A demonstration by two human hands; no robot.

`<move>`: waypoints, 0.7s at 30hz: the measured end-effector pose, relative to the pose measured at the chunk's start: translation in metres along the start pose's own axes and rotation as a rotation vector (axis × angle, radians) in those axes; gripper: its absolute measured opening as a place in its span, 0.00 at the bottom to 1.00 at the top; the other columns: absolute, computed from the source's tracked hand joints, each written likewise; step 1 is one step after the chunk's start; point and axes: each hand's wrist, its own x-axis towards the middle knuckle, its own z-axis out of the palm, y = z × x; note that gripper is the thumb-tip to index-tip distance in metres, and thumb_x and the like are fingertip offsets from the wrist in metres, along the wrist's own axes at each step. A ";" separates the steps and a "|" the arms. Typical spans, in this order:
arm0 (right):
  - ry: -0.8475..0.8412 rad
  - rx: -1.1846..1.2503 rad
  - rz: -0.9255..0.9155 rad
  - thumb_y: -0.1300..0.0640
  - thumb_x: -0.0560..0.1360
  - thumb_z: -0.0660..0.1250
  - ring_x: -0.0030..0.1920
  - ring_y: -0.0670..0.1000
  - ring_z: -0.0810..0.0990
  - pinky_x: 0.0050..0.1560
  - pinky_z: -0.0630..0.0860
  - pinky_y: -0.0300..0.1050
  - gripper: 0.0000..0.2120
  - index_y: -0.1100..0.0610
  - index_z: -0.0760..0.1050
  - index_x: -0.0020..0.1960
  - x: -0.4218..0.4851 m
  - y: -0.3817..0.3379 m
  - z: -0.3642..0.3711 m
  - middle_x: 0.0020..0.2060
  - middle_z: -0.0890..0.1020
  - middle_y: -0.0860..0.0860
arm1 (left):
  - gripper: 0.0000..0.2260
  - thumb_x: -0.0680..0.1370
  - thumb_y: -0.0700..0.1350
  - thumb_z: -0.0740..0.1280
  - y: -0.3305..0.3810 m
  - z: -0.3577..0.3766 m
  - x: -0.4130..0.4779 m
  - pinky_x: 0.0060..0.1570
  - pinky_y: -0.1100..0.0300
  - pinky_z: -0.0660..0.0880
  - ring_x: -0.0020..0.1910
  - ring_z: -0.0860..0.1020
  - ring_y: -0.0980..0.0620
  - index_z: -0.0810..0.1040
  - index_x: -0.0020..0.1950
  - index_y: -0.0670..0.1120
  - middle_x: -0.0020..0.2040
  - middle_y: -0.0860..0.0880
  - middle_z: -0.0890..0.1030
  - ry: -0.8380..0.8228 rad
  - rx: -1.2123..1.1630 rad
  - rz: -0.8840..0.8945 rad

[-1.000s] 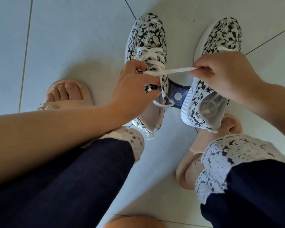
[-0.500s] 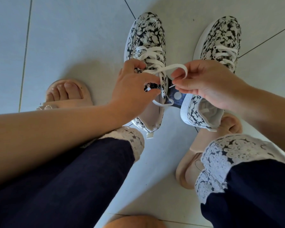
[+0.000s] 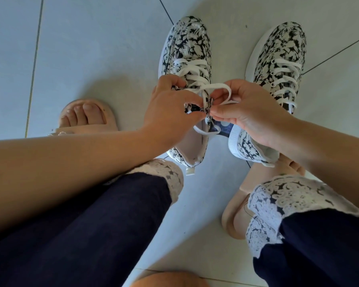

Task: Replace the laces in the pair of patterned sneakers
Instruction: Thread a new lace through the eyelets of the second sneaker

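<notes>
**Head view, looking down.** Two black-and-white floral-print canvas sneakers w/ white soles stand side by side on a pale grey-blue tiled floor (image 3: 91, 48). Toes point away from the person, heels near the feet. Sneaker A (image 3: 188, 42) is on the person's L; sneaker B (image 3: 282, 44) is on the R, slightly apart and angled.

Both hands meet over the throat of sneaker A, near its top eyelets.
- **L hand** (image 3: 170, 108): fingers curled, thumb & forefinger pinching the patterned edge of the upper beside the eyelet row. The hand hides part of the tongue.
- **R hand** (image 3: 251, 112): thumb & forefinger closed in a pinch on the flat white lace (image 3: 218, 85) right at the upper's edge. Its tips almost touch the L fingertips; the other fingers are curled in.

**Lace path:** it rises from the criss-crossed lower rows, arcs in a loop above the R knuckles and ends at the pinch. Another stretch hangs slack in a small curve over the shoe's opening.

Sneaker B carries a second white lace (image 3: 286, 73), crossed through all visible rows. The R wrist covers part of its heel end.

Btwn the two sneakers shows a dark blue piece w/ a pale dot (image 3: 224, 126); what it is cannot be told.

**Also in view:** beige slide sandals (image 3: 110, 119) on both feet, and navy trousers (image 3: 91, 224) w/ white lace-trim cuffs (image 3: 278, 195).
</notes>
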 end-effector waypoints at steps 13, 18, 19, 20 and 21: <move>0.175 -0.727 -0.459 0.50 0.69 0.70 0.38 0.40 0.72 0.39 0.68 0.30 0.15 0.48 0.72 0.54 -0.006 -0.010 -0.006 0.39 0.72 0.41 | 0.04 0.73 0.40 0.68 -0.002 -0.018 0.004 0.42 0.73 0.68 0.38 0.71 0.60 0.77 0.39 0.46 0.45 0.53 0.72 0.116 -0.186 0.089; -0.021 -0.815 -0.509 0.48 0.74 0.64 0.36 0.35 0.71 0.38 0.67 0.29 0.06 0.49 0.77 0.45 -0.014 -0.022 0.012 0.38 0.74 0.39 | 0.06 0.75 0.38 0.66 0.014 -0.041 -0.001 0.37 0.61 0.72 0.33 0.73 0.55 0.77 0.39 0.47 0.32 0.54 0.77 -0.083 -0.598 0.023; -0.023 -0.737 -0.461 0.51 0.76 0.63 0.36 0.35 0.73 0.39 0.69 0.28 0.06 0.50 0.78 0.44 -0.015 -0.026 0.011 0.37 0.77 0.40 | 0.06 0.75 0.37 0.66 0.015 -0.043 0.000 0.36 0.61 0.72 0.32 0.73 0.55 0.77 0.39 0.46 0.31 0.54 0.77 -0.091 -0.660 0.022; -0.038 -0.647 -0.423 0.53 0.77 0.62 0.37 0.35 0.75 0.40 0.70 0.26 0.07 0.51 0.78 0.43 -0.017 -0.030 0.009 0.37 0.79 0.41 | 0.06 0.75 0.37 0.65 0.016 -0.046 0.001 0.36 0.61 0.71 0.31 0.73 0.55 0.77 0.40 0.45 0.31 0.53 0.78 -0.088 -0.712 0.013; -0.063 -0.563 -0.397 0.55 0.78 0.61 0.38 0.36 0.77 0.43 0.71 0.26 0.09 0.52 0.78 0.42 -0.018 -0.034 0.006 0.37 0.81 0.43 | 0.06 0.75 0.37 0.65 0.015 -0.048 0.002 0.35 0.62 0.71 0.31 0.73 0.55 0.77 0.40 0.45 0.32 0.53 0.78 -0.089 -0.740 0.005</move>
